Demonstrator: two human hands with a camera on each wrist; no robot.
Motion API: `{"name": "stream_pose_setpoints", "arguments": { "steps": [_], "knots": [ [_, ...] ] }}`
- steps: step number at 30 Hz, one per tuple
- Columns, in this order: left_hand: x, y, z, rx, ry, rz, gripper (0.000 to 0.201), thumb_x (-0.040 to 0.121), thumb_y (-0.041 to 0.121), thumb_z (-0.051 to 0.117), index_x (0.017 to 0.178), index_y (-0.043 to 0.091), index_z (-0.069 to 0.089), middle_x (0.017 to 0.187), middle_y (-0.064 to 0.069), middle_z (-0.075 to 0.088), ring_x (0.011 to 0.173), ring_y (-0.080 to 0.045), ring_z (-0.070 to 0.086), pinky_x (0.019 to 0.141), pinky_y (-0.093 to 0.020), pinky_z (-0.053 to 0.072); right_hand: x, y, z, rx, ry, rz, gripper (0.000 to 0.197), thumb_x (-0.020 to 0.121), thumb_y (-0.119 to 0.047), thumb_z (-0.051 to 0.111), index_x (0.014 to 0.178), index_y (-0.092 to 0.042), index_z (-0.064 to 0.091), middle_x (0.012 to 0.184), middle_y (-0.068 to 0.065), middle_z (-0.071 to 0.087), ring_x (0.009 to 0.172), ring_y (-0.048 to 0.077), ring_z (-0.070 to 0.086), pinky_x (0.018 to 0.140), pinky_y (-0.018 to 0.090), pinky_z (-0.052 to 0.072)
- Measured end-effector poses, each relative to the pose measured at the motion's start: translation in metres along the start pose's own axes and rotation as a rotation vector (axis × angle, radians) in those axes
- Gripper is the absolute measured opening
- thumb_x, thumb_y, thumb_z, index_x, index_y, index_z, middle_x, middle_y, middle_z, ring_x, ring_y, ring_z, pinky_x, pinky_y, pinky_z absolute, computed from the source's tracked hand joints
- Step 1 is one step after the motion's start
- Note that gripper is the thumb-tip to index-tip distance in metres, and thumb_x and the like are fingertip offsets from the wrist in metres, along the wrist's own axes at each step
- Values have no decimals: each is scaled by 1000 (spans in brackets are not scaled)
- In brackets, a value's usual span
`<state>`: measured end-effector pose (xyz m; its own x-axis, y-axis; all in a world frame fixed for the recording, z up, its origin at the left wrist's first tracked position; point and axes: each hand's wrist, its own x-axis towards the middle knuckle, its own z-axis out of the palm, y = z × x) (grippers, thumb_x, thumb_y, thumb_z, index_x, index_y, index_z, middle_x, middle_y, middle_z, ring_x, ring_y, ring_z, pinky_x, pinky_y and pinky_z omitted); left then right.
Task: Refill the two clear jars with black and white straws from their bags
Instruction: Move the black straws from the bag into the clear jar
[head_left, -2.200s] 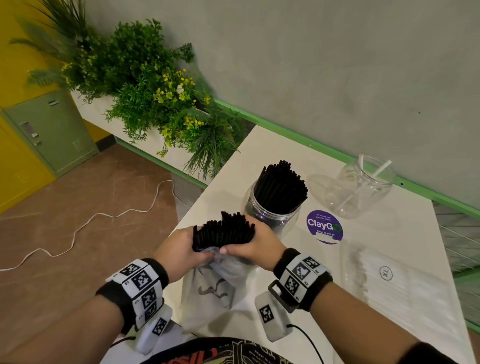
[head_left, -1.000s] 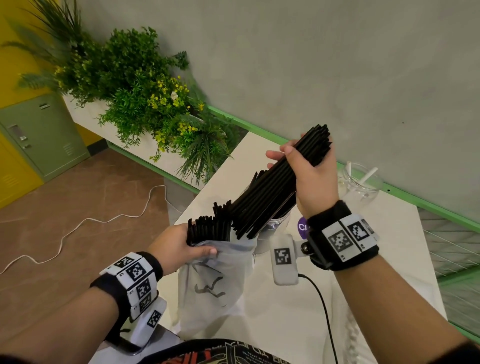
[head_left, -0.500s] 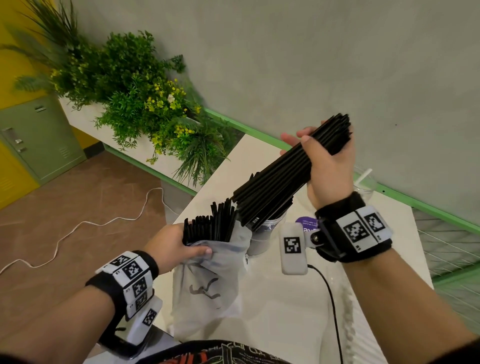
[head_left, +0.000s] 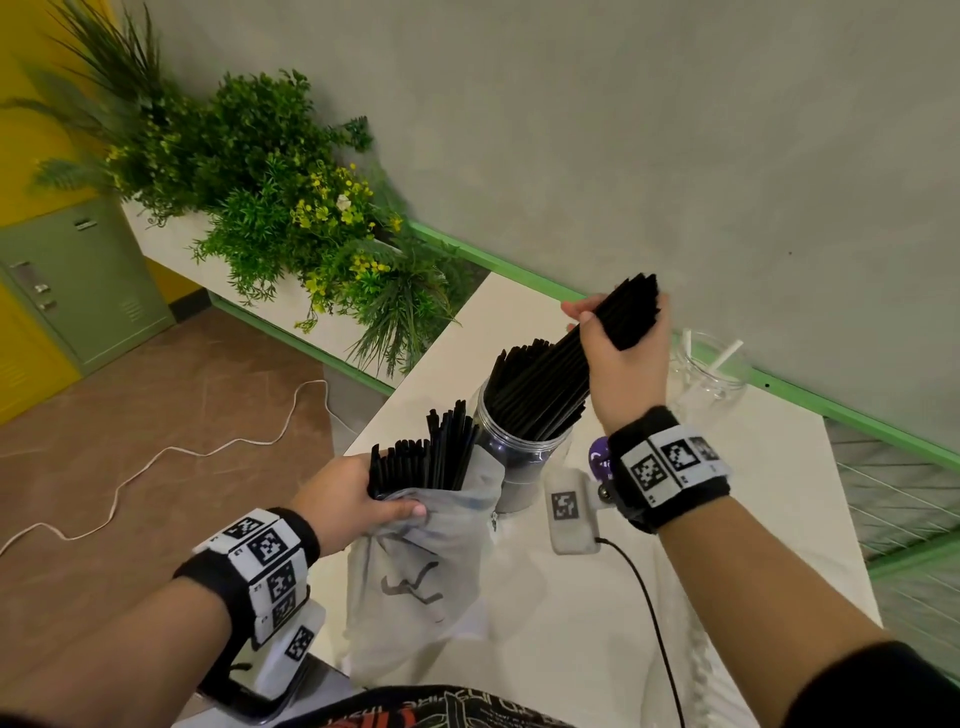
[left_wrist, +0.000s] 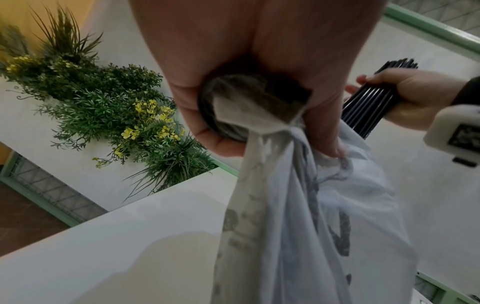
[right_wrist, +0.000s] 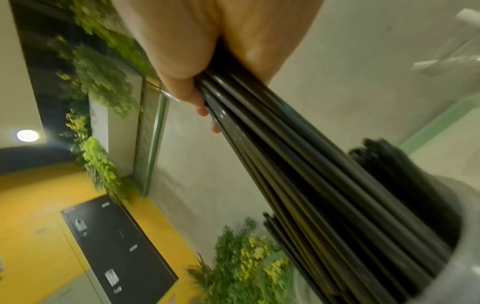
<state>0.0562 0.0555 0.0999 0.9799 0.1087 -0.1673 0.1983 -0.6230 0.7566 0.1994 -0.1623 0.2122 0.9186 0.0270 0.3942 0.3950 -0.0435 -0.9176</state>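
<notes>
My right hand (head_left: 618, 358) grips a bundle of black straws (head_left: 566, 364) slanting down into the mouth of the clear jar (head_left: 519, 457), which holds many black straws. In the right wrist view the bundle (right_wrist: 298, 164) enters the jar rim (right_wrist: 465, 226). My left hand (head_left: 358, 499) grips the neck of the translucent bag (head_left: 415, 582), with more black straws (head_left: 426, 457) sticking up out of it; the bag (left_wrist: 298, 226) hangs below the fist in the left wrist view. The second clear jar (head_left: 711, 369) stands at the back right with two white straws.
A white table (head_left: 571, 623) carries everything, with its left edge close to the bag. A planter of green and yellow plants (head_left: 291, 208) stands beyond the table's far left corner. A purple sticker (head_left: 600, 460) shows beside my right wrist. A green rail runs along the grey wall.
My right hand pulled a bundle of black straws out of the bag, raised it, and has now lowered its ends into the black-straw jar. My left hand has kept hold of the bag.
</notes>
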Motion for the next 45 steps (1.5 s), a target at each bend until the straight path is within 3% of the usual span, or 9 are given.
{"name": "stream_pose_setpoints", "arguments": {
  "steps": [4, 8, 15, 18, 24, 32, 36, 40, 45],
  "knots": [
    [-1, -1, 0, -7, 0, -1, 87, 39, 94, 54, 97, 30, 62, 89, 11, 69, 84, -5, 64, 76, -29, 53, -10, 19, 3, -79, -53, 37, 26, 87, -7, 62, 98, -24, 47, 94, 2, 72, 99, 20, 67, 97, 50, 48],
    [0, -4, 1, 5, 4, -5, 50, 63, 61, 76, 97, 26, 64, 88, 8, 70, 83, -8, 65, 76, -33, 54, -5, 34, -6, -148, -160, 104, 33, 83, -15, 73, 107, -22, 52, 99, -1, 70, 99, 16, 65, 95, 38, 51],
    [0, -5, 1, 8, 17, -7, 69, 53, 73, 64, 99, 22, 63, 90, 4, 70, 84, -12, 65, 77, -37, 54, -6, 50, -34, -284, -145, 104, 35, 98, -26, 52, 133, -19, 50, 112, -11, 60, 96, -14, 54, 81, 2, 39],
    [1, -6, 1, 13, 21, -6, 77, 47, 80, 57, 99, 23, 63, 89, 5, 70, 83, -11, 65, 76, -37, 54, -17, 61, -42, -510, -139, -90, 45, 99, -10, 47, 142, -17, 39, 136, 0, 47, 116, 7, 48, 95, 10, 38],
    [4, -6, 1, 42, 18, -14, 53, 66, 60, 75, 100, 22, 63, 90, 5, 70, 84, -12, 64, 76, -35, 53, -23, 67, -36, -604, -263, -217, 49, 100, -10, 38, 148, -12, 32, 152, -1, 32, 137, -3, 22, 109, 3, 10],
    [3, -4, 2, 43, 24, -19, 48, 67, 55, 76, 101, 23, 63, 92, 7, 69, 87, -10, 64, 78, -32, 53, -7, 57, 0, -672, -475, -225, 49, 96, -36, 54, 141, -19, 42, 143, 0, 46, 133, 12, 37, 111, 23, 27],
    [4, -5, 2, 31, 30, -20, 46, 69, 52, 78, 99, 20, 63, 92, 5, 70, 86, -11, 65, 79, -35, 53, 1, 60, 19, -644, -445, -355, 29, 87, -20, 67, 113, -10, 59, 113, 5, 55, 103, 15, 50, 95, 32, 44],
    [2, -5, 2, 22, 40, -5, 45, 68, 52, 77, 99, 21, 65, 90, 6, 70, 84, -9, 65, 76, -30, 52, 2, 72, 27, -733, -562, -395, 41, 90, -22, 64, 128, -10, 55, 132, 7, 52, 121, 20, 45, 108, 32, 34],
    [1, -8, 1, 24, 49, 5, 44, 68, 53, 77, 97, 23, 64, 88, 8, 69, 83, -8, 64, 72, -27, 51, 1, 83, 22, -732, -562, -504, 25, 91, -6, 60, 116, -7, 63, 123, 9, 59, 112, 22, 55, 99, 33, 45]
  ]
}}
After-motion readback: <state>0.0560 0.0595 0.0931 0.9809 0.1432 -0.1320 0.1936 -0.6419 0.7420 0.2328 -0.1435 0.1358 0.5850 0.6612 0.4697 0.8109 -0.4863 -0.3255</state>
